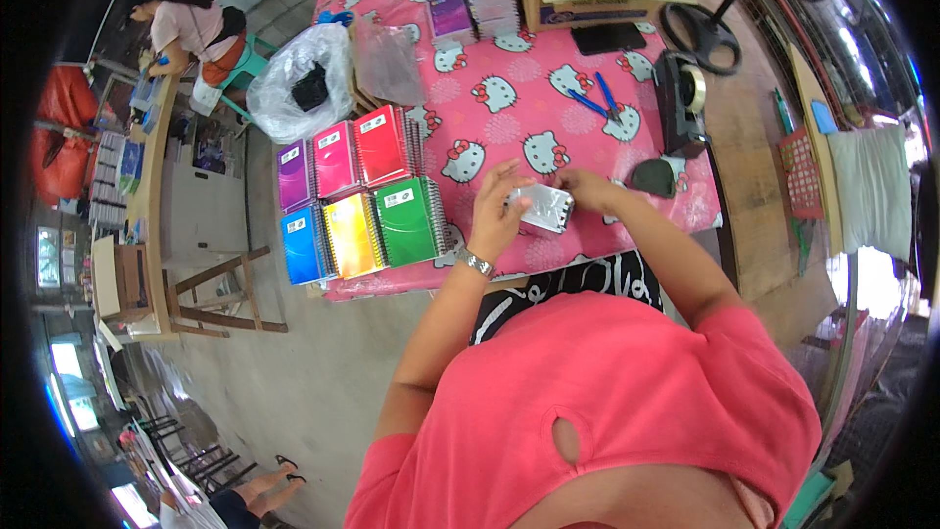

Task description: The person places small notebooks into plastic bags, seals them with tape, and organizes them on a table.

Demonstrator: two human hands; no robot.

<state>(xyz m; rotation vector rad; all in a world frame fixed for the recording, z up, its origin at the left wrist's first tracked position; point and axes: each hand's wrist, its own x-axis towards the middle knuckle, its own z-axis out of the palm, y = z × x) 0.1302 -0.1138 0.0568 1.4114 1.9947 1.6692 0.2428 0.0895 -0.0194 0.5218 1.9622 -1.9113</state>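
The pink patterned tablecloth [509, 108] carries everything. Left of the grip lie six spiral notebooks [357, 201] in two rows; beyond it to the right, a black tape dispenser [682, 103]. The small silvery packet [541, 208] sits between both hands, long axis running left–right. The left hand [497, 211] grasps its near-left edge; the right hand [580, 181] pinches the far-right corner — probably, as its fingers are blurred.

A glossy, crinkled clear-plastic packet [541, 208] is glinting between both hands, a shiny metal wristband [477, 263] gleaming just below that grip, with glossy-covered spiral notebooks [360, 204] (wire-bound) lying left of it on smooth printed plastic tablecloth [519, 98].
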